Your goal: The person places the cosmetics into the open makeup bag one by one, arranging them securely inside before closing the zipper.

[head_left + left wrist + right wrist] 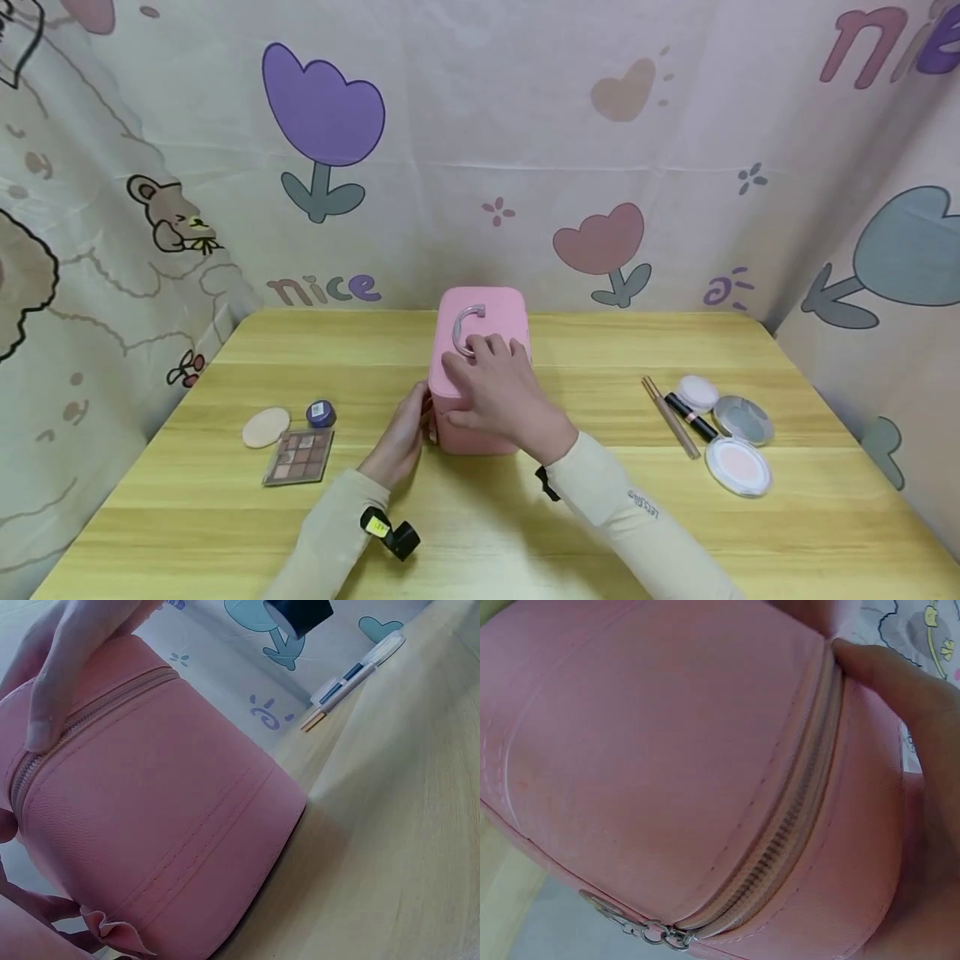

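A pink zip-up cosmetic case (pixel 480 304) stands upright on the table with a clear curved handle (pixel 459 329) on its lid. My right hand (pixel 498 392) rests over the lid with bent, spread fingers; the right wrist view shows its thumb (pixel 885 671) on the edge by the zipper (pixel 780 840). Silver rings (pixel 664 934) hang from one end of that zipper. At the case's left side my left hand (pixel 401 437) holds on low down. Its fingers (pixel 49 906) are curled by a ruffled pink tab (pixel 116 934), partly hidden by the case.
Left on the table lie an oval puff (pixel 266 427), a purple jar (pixel 320 413) and an eyeshadow palette (pixel 300 457). To the right are a gold tube (pixel 671 417), a black tube (pixel 692 417), a round compact (pixel 738 467) and other round cosmetics (pixel 697 393). A printed cloth (pixel 465 167) hangs behind.
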Demonstrator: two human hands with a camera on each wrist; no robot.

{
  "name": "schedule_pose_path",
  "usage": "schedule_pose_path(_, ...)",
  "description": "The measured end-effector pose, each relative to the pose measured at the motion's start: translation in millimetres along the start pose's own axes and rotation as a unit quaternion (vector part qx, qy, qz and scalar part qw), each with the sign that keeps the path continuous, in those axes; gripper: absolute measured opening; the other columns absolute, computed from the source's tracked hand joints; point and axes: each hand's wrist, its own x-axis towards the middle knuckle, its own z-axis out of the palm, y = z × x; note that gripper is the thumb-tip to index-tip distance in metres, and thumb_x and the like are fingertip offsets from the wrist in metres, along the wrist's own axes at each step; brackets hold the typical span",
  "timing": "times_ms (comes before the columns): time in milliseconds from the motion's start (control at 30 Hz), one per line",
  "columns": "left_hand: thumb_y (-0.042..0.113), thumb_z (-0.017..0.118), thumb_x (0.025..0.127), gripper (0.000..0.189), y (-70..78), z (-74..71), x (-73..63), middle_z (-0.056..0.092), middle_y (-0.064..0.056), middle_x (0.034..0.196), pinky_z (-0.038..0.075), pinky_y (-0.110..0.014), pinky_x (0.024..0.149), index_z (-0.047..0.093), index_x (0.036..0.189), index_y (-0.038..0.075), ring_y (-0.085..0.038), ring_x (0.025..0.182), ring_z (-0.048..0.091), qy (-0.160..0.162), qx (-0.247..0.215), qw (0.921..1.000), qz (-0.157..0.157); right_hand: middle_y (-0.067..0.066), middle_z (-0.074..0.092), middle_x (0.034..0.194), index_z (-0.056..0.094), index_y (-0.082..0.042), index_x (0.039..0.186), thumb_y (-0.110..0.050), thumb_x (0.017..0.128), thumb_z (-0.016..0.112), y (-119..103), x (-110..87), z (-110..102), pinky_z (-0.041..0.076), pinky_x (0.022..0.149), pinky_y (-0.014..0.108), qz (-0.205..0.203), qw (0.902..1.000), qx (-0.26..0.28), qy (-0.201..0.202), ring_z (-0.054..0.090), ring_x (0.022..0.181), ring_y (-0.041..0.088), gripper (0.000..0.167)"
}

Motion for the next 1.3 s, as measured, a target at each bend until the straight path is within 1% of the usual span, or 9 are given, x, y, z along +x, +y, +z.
schedule_pose_path(300, 0.027, 0.038, 0.099, 0.027, 0.0, 0.3, 1.7, 0.045, -0.001, 0.083, 0.033, -0.026, 0.066, 0.055, 0.081, 0.016, -0.016, 0.076, 0.040, 0.001, -0.005, 1.0000, -0.003, 0.006, 0.053, 0.105, 0.059, -0.017, 0.108, -0.046, 0.074, 0.073, 1.1, 0.8, 1.8, 0.040, 0.068, 0.039, -0.013, 0.9996, 0.014, 0.018, 0.046, 0.089, 0.027, 0.047)
schedule_pose_path(567, 0.034, 0.038, 0.100, 0.028, -3.2, -0.7, -2.0, 0.050, -0.001, 0.100, 0.031, -0.028, 0.082, 0.059, 0.096, 0.016, -0.016, 0.093, 0.043, -0.023, -0.003, 0.9997, 0.006, 0.014, 0.057, 0.107, 0.062, -0.012, 0.111, -0.041, 0.072, 0.078, 5.3, -0.3, -0.1, 0.043, 0.071, 0.042, -0.008, 0.9943, 0.088, 0.060, 0.049, 0.092, 0.032, 0.051)
schedule_pose_path(633, 0.031, 0.038, 0.098, 0.035, -3.6, -1.2, -3.0, 0.052, -0.002, 0.103, 0.032, -0.028, 0.083, 0.057, 0.119, 0.011, -0.017, 0.096, 0.043, -0.029, 0.006, 0.9996, 0.006, 0.016, 0.057, 0.107, 0.064, -0.010, 0.112, -0.039, 0.071, 0.079, 7.7, -1.3, -0.2, 0.045, 0.073, 0.043, -0.002, 0.9897, 0.115, 0.085, 0.049, 0.092, 0.033, 0.053)
schedule_pose_path(733, 0.027, 0.039, 0.097, 0.055, -2.7, -2.4, -2.8, 0.051, -0.010, 0.125, 0.032, -0.029, 0.090, 0.031, 0.149, 0.011, -0.019, 0.109, 0.043, -0.029, 0.023, 0.9993, 0.007, 0.017, 0.057, 0.108, 0.065, -0.008, 0.113, -0.038, 0.070, 0.081, 12.9, -3.3, -0.8, 0.048, 0.075, 0.043, 0.011, 0.9799, 0.154, 0.126, 0.050, 0.093, 0.033, 0.055)
schedule_pose_path(800, 0.025, 0.040, 0.096, 0.070, -0.8, -3.3, -2.2, 0.042, -0.016, 0.139, 0.031, -0.032, 0.094, 0.007, 0.156, 0.013, -0.022, 0.117, 0.039, -0.028, 0.035, 0.9989, 0.010, 0.018, 0.057, 0.109, 0.065, -0.007, 0.117, -0.037, 0.069, 0.083, 17.3, -4.7, -2.3, 0.050, 0.075, 0.044, 0.024, 0.9729, 0.176, 0.148, 0.051, 0.095, 0.032, 0.060)
schedule_pose_path(833, 0.026, 0.041, 0.096, 0.069, -0.4, -3.3, -1.4, 0.033, -0.017, 0.148, 0.029, -0.034, 0.097, 0.009, 0.157, 0.016, -0.023, 0.122, 0.036, -0.026, 0.038, 0.9989, 0.009, 0.018, 0.057, 0.110, 0.065, -0.006, 0.118, -0.037, 0.069, 0.084, 20.3, -5.9, -2.5, 0.050, 0.076, 0.044, 0.033, 0.9687, 0.190, 0.157, 0.051, 0.097, 0.032, 0.062)
schedule_pose_path(1033, 0.027, 0.043, 0.097, 0.063, 0.6, -4.0, -0.1, 0.039, -0.020, 0.146, 0.037, -0.029, 0.089, 0.021, 0.155, 0.014, -0.027, 0.125, 0.042, -0.026, 0.045, 0.9985, 0.018, 0.016, 0.055, 0.118, 0.059, -0.004, 0.127, -0.034, 0.071, 0.083, 35.4, -18.3, -2.1, 0.049, 0.084, 0.046, 0.093, 0.9343, 0.275, 0.207, 0.051, 0.107, 0.031, 0.068)
schedule_pose_path(1167, 0.024, 0.043, 0.097, 0.060, -0.3, -4.0, 0.1, 0.039, -0.021, 0.145, 0.037, -0.029, 0.090, 0.026, 0.152, 0.010, -0.031, 0.126, 0.041, -0.027, 0.041, 0.9985, 0.024, 0.019, 0.052, 0.119, 0.052, -0.003, 0.133, -0.032, 0.074, 0.077, 43.0, -30.6, 1.5, 0.051, 0.082, 0.047, 0.142, 0.9014, 0.330, 0.241, 0.054, 0.103, 0.031, 0.070)
schedule_pose_path(1300, 0.024, 0.043, 0.097, 0.060, -0.9, -5.0, 0.3, 0.034, -0.019, 0.149, 0.031, -0.037, 0.100, 0.026, 0.152, 0.008, -0.032, 0.131, 0.037, -0.032, 0.037, 0.9986, 0.021, 0.021, 0.047, 0.123, 0.044, -0.001, 0.138, -0.027, 0.079, 0.072, 48.8, -39.4, -1.0, 0.048, 0.090, 0.048, 0.182, 0.8656, 0.404, 0.233, 0.051, 0.109, 0.032, 0.070)
